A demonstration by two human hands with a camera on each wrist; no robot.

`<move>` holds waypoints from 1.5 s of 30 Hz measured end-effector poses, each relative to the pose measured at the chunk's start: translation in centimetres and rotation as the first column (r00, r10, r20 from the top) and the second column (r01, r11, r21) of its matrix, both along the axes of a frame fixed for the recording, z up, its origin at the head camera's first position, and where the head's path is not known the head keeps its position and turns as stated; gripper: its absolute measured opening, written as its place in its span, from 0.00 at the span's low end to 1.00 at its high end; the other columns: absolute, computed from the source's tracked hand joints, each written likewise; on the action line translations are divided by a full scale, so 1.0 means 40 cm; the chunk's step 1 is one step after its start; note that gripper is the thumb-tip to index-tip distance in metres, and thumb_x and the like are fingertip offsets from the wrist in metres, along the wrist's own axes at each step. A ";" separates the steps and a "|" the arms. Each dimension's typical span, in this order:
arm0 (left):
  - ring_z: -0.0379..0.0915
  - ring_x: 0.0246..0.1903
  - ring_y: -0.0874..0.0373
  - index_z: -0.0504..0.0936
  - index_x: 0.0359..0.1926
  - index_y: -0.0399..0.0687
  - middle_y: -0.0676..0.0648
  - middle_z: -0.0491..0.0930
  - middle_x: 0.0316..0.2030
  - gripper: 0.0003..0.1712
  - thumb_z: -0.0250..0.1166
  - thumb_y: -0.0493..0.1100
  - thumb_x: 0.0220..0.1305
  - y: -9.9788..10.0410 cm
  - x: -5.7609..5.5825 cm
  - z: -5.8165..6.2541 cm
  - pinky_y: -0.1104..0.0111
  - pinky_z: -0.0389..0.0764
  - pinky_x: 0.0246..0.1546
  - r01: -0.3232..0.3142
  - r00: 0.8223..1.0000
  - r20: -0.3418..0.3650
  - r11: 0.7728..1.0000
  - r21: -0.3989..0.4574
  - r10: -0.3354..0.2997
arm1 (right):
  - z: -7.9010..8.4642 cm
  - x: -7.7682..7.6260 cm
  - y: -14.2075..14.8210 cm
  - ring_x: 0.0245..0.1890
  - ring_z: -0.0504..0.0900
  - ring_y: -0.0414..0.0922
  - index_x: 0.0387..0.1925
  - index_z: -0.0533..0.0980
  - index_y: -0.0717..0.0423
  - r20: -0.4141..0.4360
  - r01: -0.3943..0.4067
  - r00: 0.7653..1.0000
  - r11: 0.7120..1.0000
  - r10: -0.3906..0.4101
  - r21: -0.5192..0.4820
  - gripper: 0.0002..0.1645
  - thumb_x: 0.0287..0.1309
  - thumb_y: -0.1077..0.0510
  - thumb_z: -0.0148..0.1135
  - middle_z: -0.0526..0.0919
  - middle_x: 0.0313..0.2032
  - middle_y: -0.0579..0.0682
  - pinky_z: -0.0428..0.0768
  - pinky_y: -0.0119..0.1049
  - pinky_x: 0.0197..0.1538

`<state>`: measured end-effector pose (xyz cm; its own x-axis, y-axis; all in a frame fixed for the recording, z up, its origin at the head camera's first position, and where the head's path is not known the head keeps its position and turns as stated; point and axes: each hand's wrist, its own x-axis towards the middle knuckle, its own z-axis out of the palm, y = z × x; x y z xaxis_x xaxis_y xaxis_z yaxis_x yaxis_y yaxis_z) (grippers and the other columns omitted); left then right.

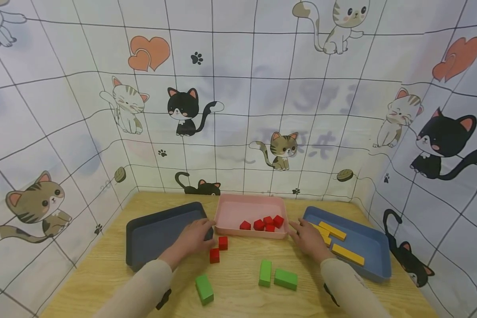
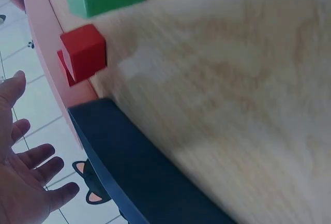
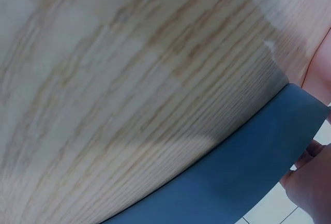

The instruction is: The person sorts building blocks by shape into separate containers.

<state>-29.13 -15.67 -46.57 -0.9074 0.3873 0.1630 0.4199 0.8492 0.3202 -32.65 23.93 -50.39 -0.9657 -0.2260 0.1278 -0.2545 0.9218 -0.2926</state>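
A pink tray [image 1: 250, 199] with several red blocks [image 1: 259, 225] inside stands between my two hands. My left hand [image 1: 192, 238] is over the right end of the dark blue-grey tray [image 1: 163, 229], fingertips right at the pink tray's left side. In the left wrist view its fingers [image 2: 37, 157] are spread, holding nothing. Two red cubes [image 1: 223, 243] lie on the table just right of that hand. My right hand [image 1: 309, 240] reaches over the left end of the blue tray [image 1: 375, 251], fingertips at the pink tray's right side. The blue tray's wall partly hides its fingers in the right wrist view.
Three green blocks [image 1: 265, 273] lie on the wooden table [image 1: 238, 300] nearer to me, one left and two right of the middle. Several yellow blocks [image 1: 347, 255] are in the blue tray. A cat-print cloth [image 1: 238, 97] encloses the table at the back and sides.
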 end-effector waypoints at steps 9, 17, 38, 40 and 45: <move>0.69 0.61 0.40 0.76 0.63 0.46 0.40 0.74 0.60 0.32 0.71 0.53 0.62 0.007 0.065 -0.002 0.42 0.70 0.59 -0.014 1.000 -0.014 0.998 0.065 0.015 | -0.016 -0.010 0.004 0.66 0.65 0.68 0.69 0.70 0.51 -0.024 -0.001 1.000 0.998 0.003 0.068 0.30 0.71 0.45 0.56 0.63 0.68 0.71 0.64 0.63 0.65; 0.71 0.58 0.41 0.76 0.64 0.45 0.40 0.75 0.57 0.36 0.73 0.54 0.58 0.016 0.094 -0.009 0.43 0.72 0.56 -0.051 0.999 0.006 0.996 0.069 0.051 | 0.000 0.007 0.002 0.64 0.68 0.68 0.68 0.71 0.52 -0.052 -0.023 0.998 0.996 0.028 0.089 0.29 0.70 0.47 0.58 0.65 0.67 0.70 0.66 0.63 0.64; 0.73 0.54 0.43 0.77 0.63 0.42 0.40 0.77 0.54 0.34 0.72 0.53 0.60 0.011 0.117 -0.033 0.46 0.75 0.53 -0.058 0.996 0.071 0.995 0.076 0.052 | -0.013 -0.002 0.005 0.64 0.65 0.71 0.69 0.71 0.51 -0.054 -0.016 0.998 0.995 0.021 0.097 0.31 0.71 0.43 0.54 0.64 0.66 0.73 0.62 0.66 0.64; 0.73 0.54 0.42 0.77 0.62 0.41 0.40 0.77 0.54 0.33 0.72 0.53 0.60 0.011 0.118 -0.035 0.46 0.75 0.52 -0.053 0.996 0.075 0.995 0.087 0.047 | -0.013 -0.002 0.005 0.65 0.64 0.71 0.69 0.70 0.50 -0.041 -0.012 0.999 0.996 0.015 0.091 0.31 0.72 0.42 0.53 0.64 0.67 0.73 0.62 0.66 0.65; 0.75 0.51 0.43 0.78 0.61 0.40 0.40 0.77 0.53 0.32 0.72 0.51 0.60 0.012 0.124 -0.042 0.47 0.77 0.49 -0.050 0.996 0.078 0.993 0.108 0.042 | -0.017 -0.001 0.005 0.65 0.65 0.70 0.70 0.70 0.50 -0.026 -0.011 1.000 0.996 0.014 0.088 0.32 0.71 0.40 0.53 0.64 0.67 0.72 0.62 0.66 0.65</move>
<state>-24.19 -15.17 -48.24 -0.9352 0.3286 0.1321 0.3523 0.8251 0.4416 -32.70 24.11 -51.06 -0.9592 -0.2497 0.1328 -0.2730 0.9403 -0.2032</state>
